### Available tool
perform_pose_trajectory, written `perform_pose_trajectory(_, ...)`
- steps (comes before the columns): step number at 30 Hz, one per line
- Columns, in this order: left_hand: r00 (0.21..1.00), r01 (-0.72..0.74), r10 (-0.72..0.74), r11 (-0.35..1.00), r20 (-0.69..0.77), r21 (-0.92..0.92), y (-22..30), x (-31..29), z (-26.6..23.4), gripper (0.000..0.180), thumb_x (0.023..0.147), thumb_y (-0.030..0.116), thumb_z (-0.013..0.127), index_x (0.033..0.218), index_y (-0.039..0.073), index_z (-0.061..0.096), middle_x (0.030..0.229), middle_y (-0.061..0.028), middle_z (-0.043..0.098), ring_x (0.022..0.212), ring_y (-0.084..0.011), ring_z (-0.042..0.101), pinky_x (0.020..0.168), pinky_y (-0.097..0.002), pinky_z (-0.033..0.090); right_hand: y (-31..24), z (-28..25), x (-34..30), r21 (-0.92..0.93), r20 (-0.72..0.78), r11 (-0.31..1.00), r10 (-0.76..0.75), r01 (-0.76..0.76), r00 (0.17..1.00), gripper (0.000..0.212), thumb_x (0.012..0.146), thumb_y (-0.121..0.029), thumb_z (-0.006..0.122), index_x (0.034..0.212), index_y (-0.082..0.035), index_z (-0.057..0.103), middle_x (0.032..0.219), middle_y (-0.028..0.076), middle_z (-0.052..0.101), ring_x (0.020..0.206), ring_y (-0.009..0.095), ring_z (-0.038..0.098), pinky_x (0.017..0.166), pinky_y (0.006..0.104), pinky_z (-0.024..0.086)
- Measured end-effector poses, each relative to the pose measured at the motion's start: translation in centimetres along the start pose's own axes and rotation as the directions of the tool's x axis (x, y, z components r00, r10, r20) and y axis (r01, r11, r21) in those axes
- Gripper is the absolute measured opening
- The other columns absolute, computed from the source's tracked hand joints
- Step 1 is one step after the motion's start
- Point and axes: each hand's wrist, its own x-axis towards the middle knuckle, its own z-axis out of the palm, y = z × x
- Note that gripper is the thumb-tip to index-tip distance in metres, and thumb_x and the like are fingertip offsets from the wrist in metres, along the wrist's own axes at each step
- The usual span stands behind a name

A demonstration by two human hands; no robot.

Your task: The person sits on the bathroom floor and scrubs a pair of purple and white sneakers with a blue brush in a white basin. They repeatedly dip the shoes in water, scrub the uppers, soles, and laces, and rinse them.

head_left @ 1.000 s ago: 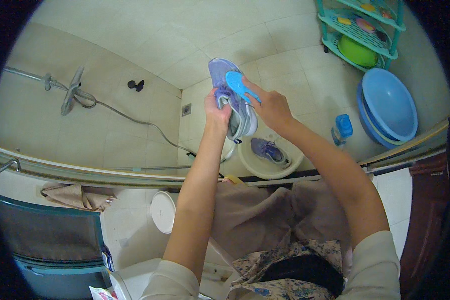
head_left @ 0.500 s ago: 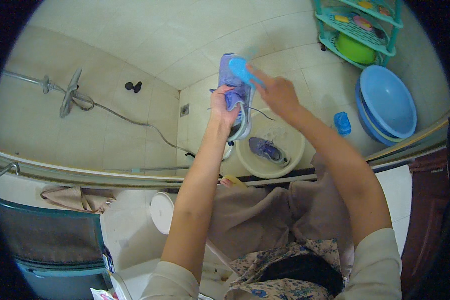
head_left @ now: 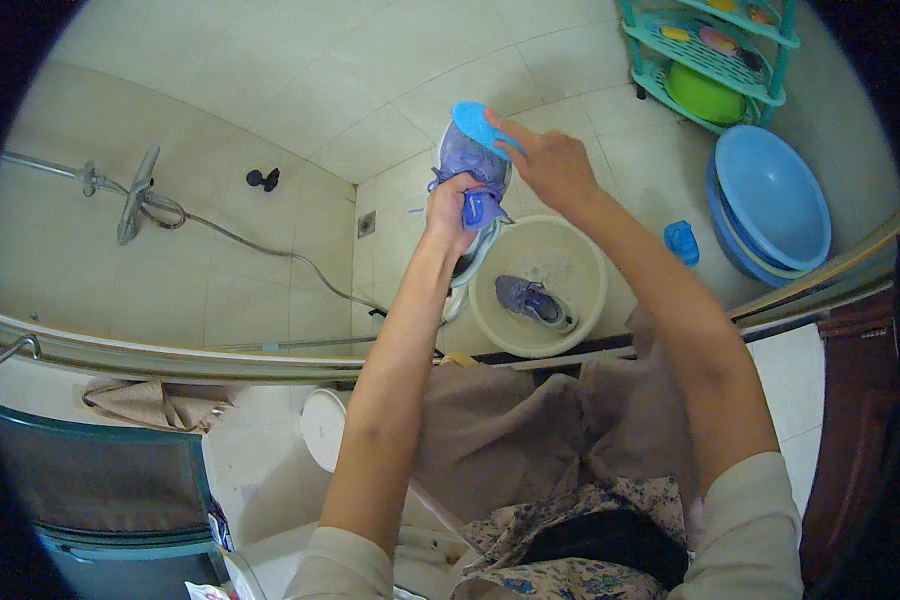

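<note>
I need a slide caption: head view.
Left hand holds a purple shoe; right hand, a blue brush at its toe.

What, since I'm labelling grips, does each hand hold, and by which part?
The left hand holds a purple shoe around its middle, at the tongue. The right hand holds a blue brush by its handle end.

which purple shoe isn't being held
The lower shoe, inside the round cream basin; the other shoe is in the left hand, and the right hand holds the blue brush at its toe.
</note>
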Motion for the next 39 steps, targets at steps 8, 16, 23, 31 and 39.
perform_pose_trajectory(8,0.996,0.058,-0.040,0.969,-0.080,0.242,-0.2,-0.5,0.0,0.014,0.070,0.008,0.050,0.081,0.000,0.054,0.072,-0.0091,0.059,0.056,-0.0193,0.057,0.052,-0.0308,0.048,2.5,-0.4,1.2,0.034,-0.140,0.999,-0.003,0.008,0.990,0.052,0.081,-0.019,0.052,0.129,-0.029,0.038,0.062,0.011,0.060,0.053,0.027,0.060,0.046,0.0398,0.047)
perform_pose_trajectory(16,0.992,-0.032,0.088,0.872,-0.092,0.489,-0.6,-0.1,-1.2,0.012,0.072,0.015,0.049,0.064,0.005,0.052,0.059,-0.0021,0.048,0.047,-0.0134,0.042,0.046,-0.0296,0.034,1.3,0.1,0.6,0.022,-0.076,0.997,-0.073,0.075,0.994,0.047,0.084,-0.030,0.053,0.128,-0.034,0.039,0.057,0.014,0.054,0.052,0.031,0.056,0.047,0.0411,0.045)
perform_pose_trajectory(23,0.992,-0.035,0.120,0.543,-0.036,0.839,0.4,-1.1,-0.9,0.022,0.078,0.023,0.043,0.070,0.004,0.050,0.064,-0.0021,0.045,0.057,-0.0144,0.041,0.055,-0.0303,0.035,1.4,0.3,0.6,-0.034,-0.046,0.991,-0.129,0.128,0.991,0.047,0.085,-0.024,0.050,0.130,-0.029,0.037,0.059,0.011,0.058,0.052,0.026,0.060,0.048,0.0391,0.048)
perform_pose_trajectory(31,0.914,-0.267,0.372,0.249,0.163,0.931,-2.2,2.0,-5.3,0.037,0.085,0.024,0.042,0.113,0.002,0.048,0.096,-0.0117,0.057,0.080,-0.0217,0.054,0.074,-0.0334,0.044,-0.7,0.2,0.6,0.028,-0.036,0.985,-0.170,0.171,0.985,0.046,0.082,-0.025,0.053,0.127,-0.029,0.042,0.060,0.011,0.059,0.054,0.028,0.060,0.048,0.0387,0.048)
perform_pose_trajectory(39,0.962,-0.172,0.263,0.369,0.075,0.913,-1.1,0.6,-2.6,0.035,0.085,0.021,0.045,0.116,0.004,0.049,0.100,-0.0137,0.057,0.087,-0.0244,0.054,0.078,-0.0363,0.043,0.2,0.3,0.1,0.023,-0.034,0.983,-0.181,0.182,0.983,0.050,0.081,-0.023,0.053,0.128,-0.032,0.039,0.057,0.012,0.057,0.051,0.028,0.059,0.047,0.0387,0.047)
